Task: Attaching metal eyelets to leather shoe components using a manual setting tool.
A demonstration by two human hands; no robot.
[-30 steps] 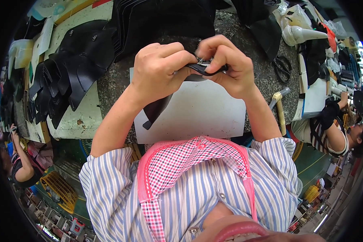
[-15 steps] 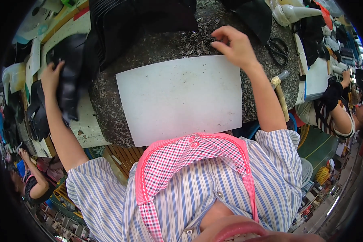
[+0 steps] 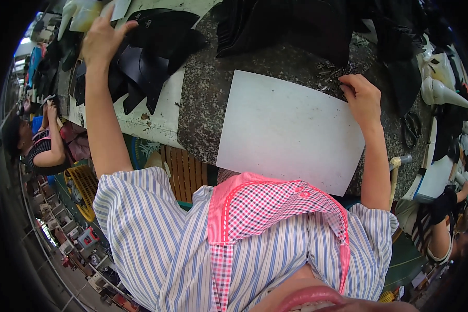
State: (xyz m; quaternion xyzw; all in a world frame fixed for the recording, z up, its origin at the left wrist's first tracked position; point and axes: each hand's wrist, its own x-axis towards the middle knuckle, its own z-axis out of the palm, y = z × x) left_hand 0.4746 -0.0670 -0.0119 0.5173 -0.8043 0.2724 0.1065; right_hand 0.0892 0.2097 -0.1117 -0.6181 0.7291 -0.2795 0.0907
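Observation:
My left hand (image 3: 102, 46) reaches to the far left with thumb and forefinger spread, nothing visibly in it. Beside it lie cut black leather-like pieces (image 3: 158, 34), overlapping, the top one bearing two small metal fittings. My right hand (image 3: 363, 101) rests at the far right corner of a white sheet (image 3: 291, 130). Its fingers are curled with the tips together beside a scatter of small metal fittings (image 3: 330, 73); what they pinch, if anything, is too small to make out. A stack of black pieces (image 3: 275, 26) stands behind the sheet.
Scissors with black handles (image 3: 412, 130) and a hammer (image 3: 397, 169) lie to the right on the speckled tabletop (image 3: 200, 112). A white bottle (image 3: 442, 93) stands beyond. A yellowish plastic container (image 3: 86, 15) is past my left hand. Other people sit at both sides.
My view has swung left. My left hand has come off the black piece it was at and spread its fingers; that piece now lies among the left-hand pieces. My right hand stays by the fittings.

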